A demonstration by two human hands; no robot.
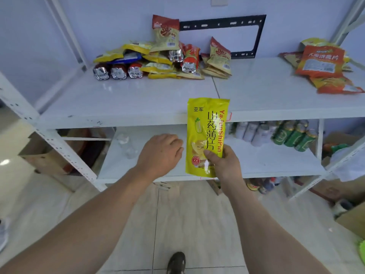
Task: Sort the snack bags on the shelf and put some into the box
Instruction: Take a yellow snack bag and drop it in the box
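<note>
My right hand [225, 165] pinches the lower part of a yellow snack bag [205, 133] and holds it upright in front of the white shelf's [138, 99] front edge. My left hand [160, 155] hovers just left of the bag with loosely curled fingers and holds nothing. A mixed pile of snack bags [158, 56], yellow, red and silver-ended, lies at the back of the top shelf. A second heap of orange bags [324, 64] lies at the shelf's right end.
A lower shelf board [266, 161] carries green cans [292, 135] and pale bottles on the right. Cardboard boxes [353, 218] stand on the floor at the right, and another sits behind the rack at the left. My shoe [176, 262] shows on the tiled floor.
</note>
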